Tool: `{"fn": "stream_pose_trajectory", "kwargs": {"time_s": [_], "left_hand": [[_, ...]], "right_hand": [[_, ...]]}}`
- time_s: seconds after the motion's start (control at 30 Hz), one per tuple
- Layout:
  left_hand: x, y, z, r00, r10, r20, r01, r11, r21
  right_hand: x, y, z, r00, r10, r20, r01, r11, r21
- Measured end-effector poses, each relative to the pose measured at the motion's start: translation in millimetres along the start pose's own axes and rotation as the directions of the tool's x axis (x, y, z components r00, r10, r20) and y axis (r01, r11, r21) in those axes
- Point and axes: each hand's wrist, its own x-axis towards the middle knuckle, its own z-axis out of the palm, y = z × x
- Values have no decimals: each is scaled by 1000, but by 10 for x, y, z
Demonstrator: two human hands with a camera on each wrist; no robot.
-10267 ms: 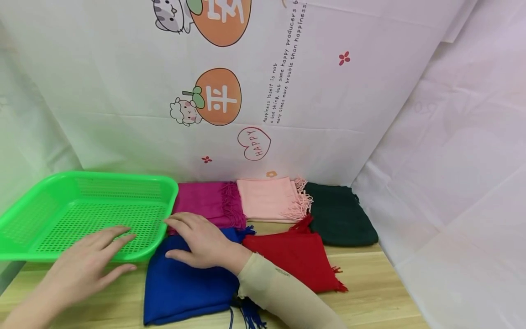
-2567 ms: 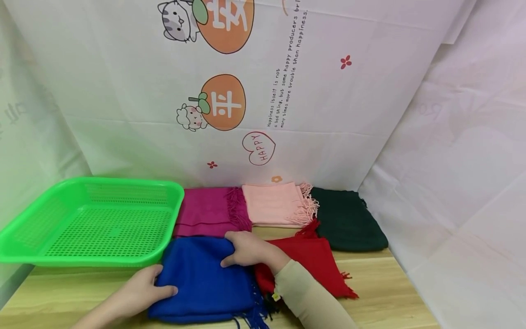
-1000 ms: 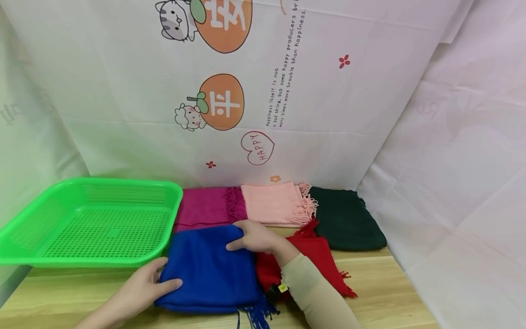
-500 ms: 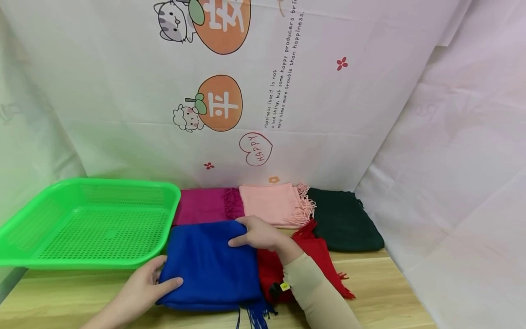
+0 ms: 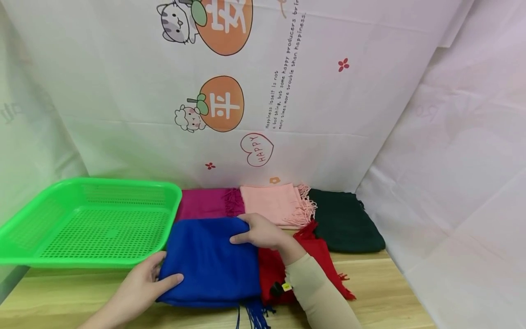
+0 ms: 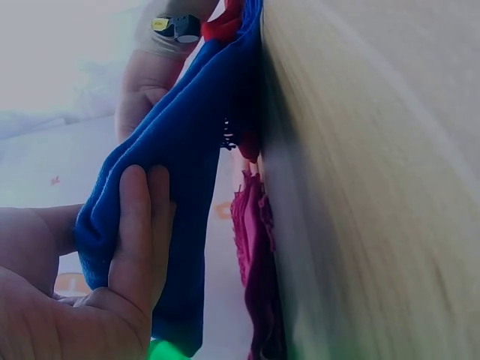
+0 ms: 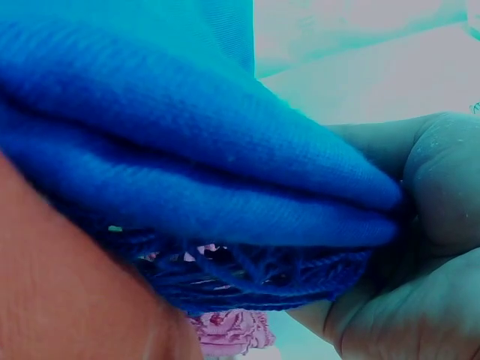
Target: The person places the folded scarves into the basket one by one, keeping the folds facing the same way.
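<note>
A folded blue scarf [image 5: 209, 265] with fringe along its near right end is gripped by both hands in the head view. My left hand [image 5: 144, 283] pinches its left edge, thumb on top and fingers beneath. At the far right corner my right hand [image 5: 263, 233] pinches it the same way. The left wrist view shows the folded blue layers [image 6: 187, 180] tilted and raised from the table, with the left fingers [image 6: 135, 232] under them. In the right wrist view, thick blue folds [image 7: 187, 165] run into the right hand's grip.
An empty green mesh basket [image 5: 111, 228] stands at the left. Folded magenta [image 5: 201, 203], pink [image 5: 267, 203] and dark green [image 5: 345, 221] scarves line the back of the wooden table [image 5: 382, 292]. A red scarf [image 5: 320, 256] lies partly under my right forearm. White printed cloth rises behind.
Earlier both hands were spread, with the blue scarf flat on the table. They have since gripped it, and over the last second it has risen slightly and shifted away from me.
</note>
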Motion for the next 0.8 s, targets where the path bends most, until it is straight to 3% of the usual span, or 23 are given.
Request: {"fn": "stream_pose_trajectory", "kwargs": {"time_s": [0.47,0.8], "left_hand": [[-4,131,-37,996,-74,-40,74,997,7],[19,167,-108,997,-69,-31,69,997,-18]], "right_hand": [[-28,-68,-25,999,-9,-42,9,1000,-3],[-37,-136,-19,998,-10,-62,10,1000,-3]]}}
